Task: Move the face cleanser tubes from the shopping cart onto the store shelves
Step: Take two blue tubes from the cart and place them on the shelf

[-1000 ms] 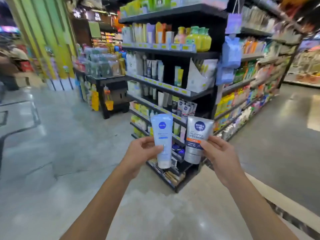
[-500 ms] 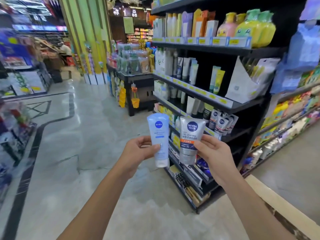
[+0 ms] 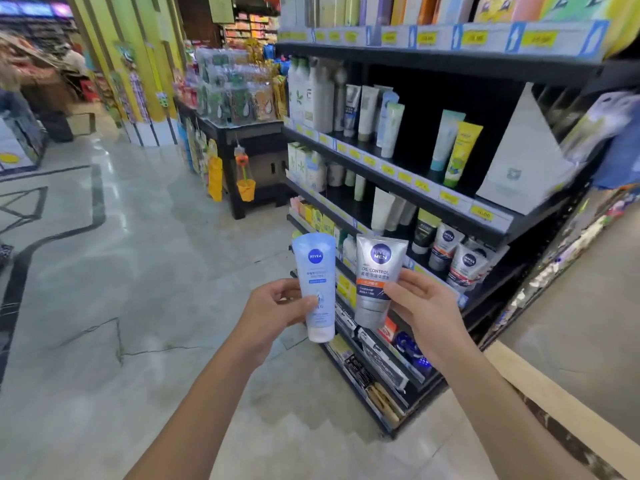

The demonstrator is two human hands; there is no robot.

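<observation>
1. Black store shelves (image 3: 433, 64) fill the upper right of the frame, stocked with upright tubes and bottles behind yellow price tags; grey floor tiles (image 3: 121, 289) spread across the left.
2. Two face cleanser tubes are held up at centre frame, caps down, side by side and just apart, in front of the lower shelves.
3. Left hand (image 3: 273, 311) has its fingers closed around the light blue tube (image 3: 316, 285).
4. Right hand (image 3: 427, 308) grips the grey tube (image 3: 375, 282), fingers wrapped on its lower half.
5. Three similar grey tubes (image 3: 453, 258) stand on the shelf just right of it.
</observation>
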